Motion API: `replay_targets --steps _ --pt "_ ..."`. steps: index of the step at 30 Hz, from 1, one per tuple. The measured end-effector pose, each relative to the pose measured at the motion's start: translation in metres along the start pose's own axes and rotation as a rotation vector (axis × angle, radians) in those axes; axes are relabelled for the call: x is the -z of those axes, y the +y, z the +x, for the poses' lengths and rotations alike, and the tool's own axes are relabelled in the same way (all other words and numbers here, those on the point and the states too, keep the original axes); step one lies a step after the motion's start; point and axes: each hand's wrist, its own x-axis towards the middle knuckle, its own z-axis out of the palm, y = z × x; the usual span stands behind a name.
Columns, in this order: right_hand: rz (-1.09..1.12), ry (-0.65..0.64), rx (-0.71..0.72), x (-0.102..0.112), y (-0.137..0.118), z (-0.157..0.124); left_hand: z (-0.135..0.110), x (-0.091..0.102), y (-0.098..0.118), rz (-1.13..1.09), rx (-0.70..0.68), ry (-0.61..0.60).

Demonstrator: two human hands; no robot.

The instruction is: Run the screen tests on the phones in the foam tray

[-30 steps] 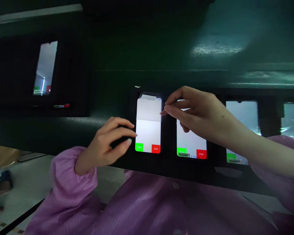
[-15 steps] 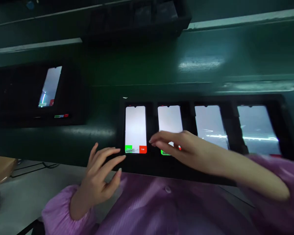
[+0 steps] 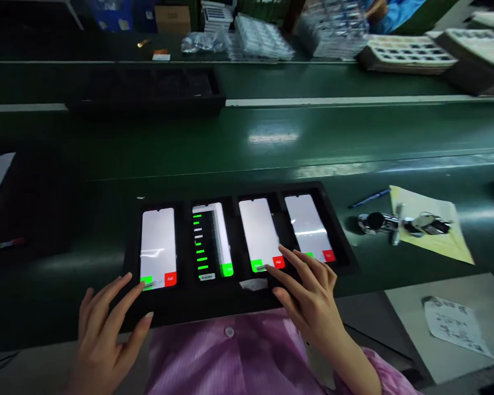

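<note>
Several lit smartphones lie side by side in a black tray. The leftmost phone has a white screen with green and red buttons, and my left hand is at its lower left corner, fingers spread, index fingertip by the green button. Beside it, the second phone shows green rows on a dark list partly covered by white. My right hand is open over the bottom of the third phone, its fingertips near the green and red buttons. The rightmost phone also has a white screen. Neither hand grasps anything.
To the right lie a blue pen, metallic objects and a yellow paper. Another black tray stands further back. Clear plastic trays are stacked at the far edge, near another person's blue sleeve.
The view has swung right and up. My right hand has moved from the second phone to the third. The second phone's screen has changed from white to a list. My left hand is by the leftmost phone.
</note>
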Motion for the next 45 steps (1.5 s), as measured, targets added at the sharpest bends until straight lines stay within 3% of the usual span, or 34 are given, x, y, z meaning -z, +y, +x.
replay_targets --steps 3,5,8,10,12,14,17,22,25,27,30,34,39,42,45 --pt "-0.053 0.102 -0.161 0.009 0.028 -0.021 0.007 -0.010 0.018 -0.023 -0.031 0.045" --pt "-0.099 0.061 -0.235 0.014 0.050 -0.030 0.013 -0.019 0.033 -0.017 -0.060 0.067" --pt "0.018 0.135 -0.409 0.016 0.084 -0.031 0.020 -0.036 0.048 0.023 -0.068 0.101" --pt "0.117 0.258 -0.546 0.010 0.101 -0.025 0.024 -0.046 0.049 0.076 -0.050 0.139" --pt "0.158 0.298 -0.606 0.003 0.110 -0.016 0.029 -0.052 0.042 0.156 -0.024 0.168" --pt "0.188 0.276 -0.590 -0.004 0.108 -0.009 0.036 -0.052 0.031 0.230 0.021 0.169" --pt "0.194 0.222 -0.507 -0.012 0.079 0.001 0.051 -0.046 0.023 0.266 0.158 0.088" --pt "-0.173 -0.023 -0.251 -0.036 -0.001 0.020 0.069 -0.047 0.046 0.379 0.362 -0.272" --pt "-0.278 -0.086 -0.215 -0.045 -0.028 0.020 0.058 -0.047 0.061 0.408 0.408 -0.391" --pt "-0.274 -0.090 -0.180 -0.039 -0.028 0.013 0.043 -0.038 0.062 0.375 0.373 -0.410" --pt "-0.177 -0.042 -0.115 -0.017 -0.007 0.007 0.025 -0.017 0.049 0.264 0.319 -0.329" --pt "-0.126 0.070 -0.146 0.003 0.035 0.026 0.037 -0.007 0.024 0.153 0.314 -0.185" --pt "-0.211 0.024 -0.119 -0.012 0.061 0.055 0.068 -0.027 0.016 0.148 0.206 -0.086" --pt "-0.253 0.042 -0.102 -0.023 0.054 0.064 0.080 -0.034 0.020 0.187 0.166 -0.111" --pt "-0.135 0.029 0.030 -0.034 0.037 0.075 0.094 -0.037 0.025 0.232 0.161 -0.173"
